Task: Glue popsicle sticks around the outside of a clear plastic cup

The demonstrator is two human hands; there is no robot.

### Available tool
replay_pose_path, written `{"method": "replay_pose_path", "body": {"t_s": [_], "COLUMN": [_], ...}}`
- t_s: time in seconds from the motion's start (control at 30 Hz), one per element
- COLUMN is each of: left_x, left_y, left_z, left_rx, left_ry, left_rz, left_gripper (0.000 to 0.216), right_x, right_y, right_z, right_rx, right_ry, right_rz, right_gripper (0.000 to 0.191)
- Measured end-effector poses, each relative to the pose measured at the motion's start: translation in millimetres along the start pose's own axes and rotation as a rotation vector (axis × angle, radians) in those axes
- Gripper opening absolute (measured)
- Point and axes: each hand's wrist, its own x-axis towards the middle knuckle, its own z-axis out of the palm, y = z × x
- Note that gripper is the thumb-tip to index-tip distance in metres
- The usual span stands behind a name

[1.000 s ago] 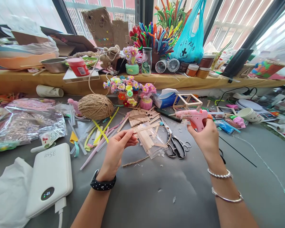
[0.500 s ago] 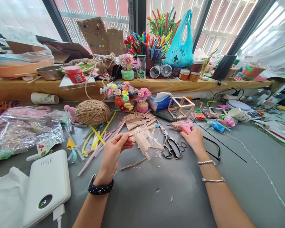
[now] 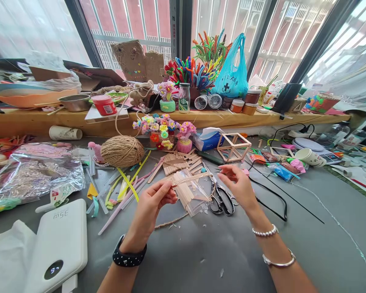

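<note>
My left hand (image 3: 157, 199) is closed, pinching a thin wooden craft stick (image 3: 190, 178) between thumb and fingers. The stick points right, above a clear plastic bag of craft sticks (image 3: 186, 191). My right hand (image 3: 238, 185) hangs in the air to the right with its fingers apart and nothing seen between them. Behind that hand a bit of the pink glue gun (image 3: 246, 172) shows; the rest is hidden. Black-handled scissors (image 3: 222, 199) lie between the hands. Loose craft sticks (image 3: 173, 162) are piled beyond the bag.
A ball of twine (image 3: 122, 151) and plastic tubes lie to the left, near a white power bank (image 3: 62, 244). An open wooden stick cube (image 3: 234, 147) stands at the back. A black cord (image 3: 271, 211) curves past my right hand. Pipe-cleaner flowers (image 3: 186, 136) stand below the shelf.
My right hand has let go of the glue gun, lifted, and moved left toward the stick. My left hand still holds the craft stick. The camera view has tilted up slightly.
</note>
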Motion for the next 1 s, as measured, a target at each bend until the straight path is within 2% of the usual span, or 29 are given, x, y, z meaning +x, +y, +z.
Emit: {"method": "replay_pose_path", "body": {"t_s": [0.1, 0.23, 0.57, 1.0], "left_x": [-1, -4, -7, -10], "left_y": [-1, -3, -11, -13], "left_z": [3, 9, 17, 19], "left_rx": [-0.018, -0.054, -0.154, -0.147], "left_ry": [-0.023, -0.057, -0.158, -0.199], "left_rz": [-0.027, -0.059, -0.148, -0.172], "left_gripper": [0.026, 0.026, 0.025, 0.025], "right_x": [-10, -22, -34, -37], "right_y": [-18, -36, -51, -54], "right_z": [12, 24, 34, 32], "right_rx": [0.172, 0.234, 0.587, 0.506], "right_ry": [-0.151, -0.205, -0.18, -0.157], "right_rz": [-0.02, -0.04, -0.004, -0.104], "right_gripper": [0.029, 0.027, 0.025, 0.014]}}
